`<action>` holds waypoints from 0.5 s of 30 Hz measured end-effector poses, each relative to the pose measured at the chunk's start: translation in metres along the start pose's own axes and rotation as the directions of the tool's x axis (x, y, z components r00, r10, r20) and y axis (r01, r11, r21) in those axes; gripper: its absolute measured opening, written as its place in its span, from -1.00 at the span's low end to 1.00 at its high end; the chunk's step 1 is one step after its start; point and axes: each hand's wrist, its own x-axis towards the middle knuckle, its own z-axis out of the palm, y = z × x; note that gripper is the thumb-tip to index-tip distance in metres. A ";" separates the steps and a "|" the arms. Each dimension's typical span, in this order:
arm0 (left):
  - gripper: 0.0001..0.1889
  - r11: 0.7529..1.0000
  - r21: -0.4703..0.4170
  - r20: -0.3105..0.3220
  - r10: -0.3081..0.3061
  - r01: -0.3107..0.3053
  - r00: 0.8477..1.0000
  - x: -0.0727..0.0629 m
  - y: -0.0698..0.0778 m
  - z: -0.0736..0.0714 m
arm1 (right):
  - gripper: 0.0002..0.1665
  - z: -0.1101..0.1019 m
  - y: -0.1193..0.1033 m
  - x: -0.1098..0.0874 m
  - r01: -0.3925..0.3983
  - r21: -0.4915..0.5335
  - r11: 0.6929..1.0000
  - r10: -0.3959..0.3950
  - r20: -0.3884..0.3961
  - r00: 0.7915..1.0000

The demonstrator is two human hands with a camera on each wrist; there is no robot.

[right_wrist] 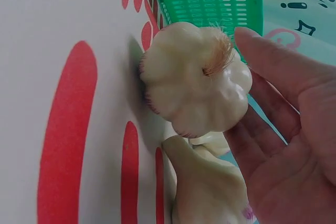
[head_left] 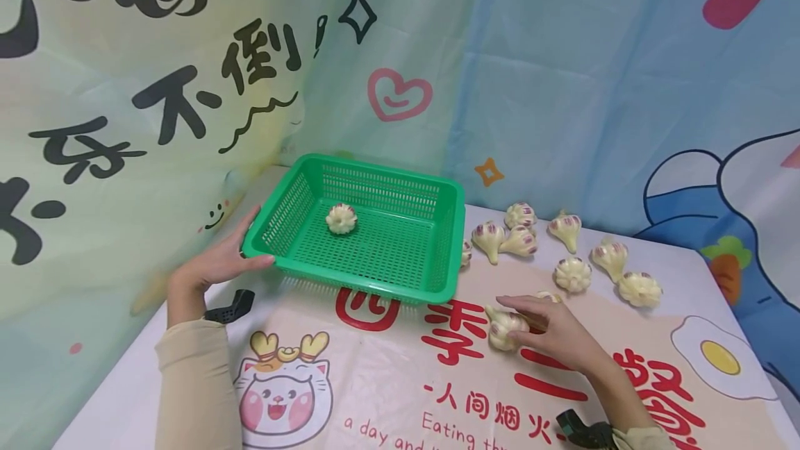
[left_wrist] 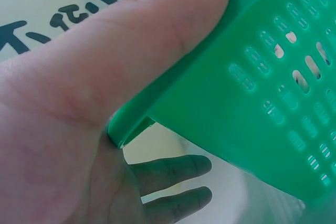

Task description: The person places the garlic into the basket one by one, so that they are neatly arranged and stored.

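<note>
LH (head_left: 215,262) thumb over bskt (head_left: 396,250); RH (head_left: 556,326) pinches garlic (head_left: 503,332).

This looks like a makeshift tabletop set in a draped corner, shown by cartoon-printed fabric hangings (head_left: 550,75) bordering a lettered, cat-decorated table covering (head_left: 375,367).

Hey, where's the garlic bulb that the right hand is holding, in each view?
Head: right of centre, below the middle, the garlic bulb in the right hand.
Left wrist: not visible.
Right wrist: near the middle.
Shared landmark: the green basket, in all three.
</note>
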 end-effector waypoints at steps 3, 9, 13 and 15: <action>0.11 1.000 -0.005 0.003 0.002 -0.002 1.000 0.000 0.000 0.000 | -0.30 0.001 0.001 0.000 -0.014 -0.005 1.000 0.014 0.001 1.000; 0.11 1.000 -0.003 -0.003 0.011 -0.011 1.000 0.000 0.000 0.000 | -0.30 0.004 0.002 -0.001 -0.045 -0.025 0.999 0.045 -0.005 0.999; 0.10 1.000 0.006 -0.003 0.007 -0.007 1.000 0.000 -0.001 0.000 | -0.34 0.007 0.001 0.000 -0.053 -0.058 0.997 0.052 -0.019 0.998; 0.10 1.000 0.009 -0.003 0.002 -0.002 1.000 0.000 -0.001 0.000 | -0.37 0.009 0.001 0.001 -0.051 -0.078 0.996 0.048 -0.038 0.998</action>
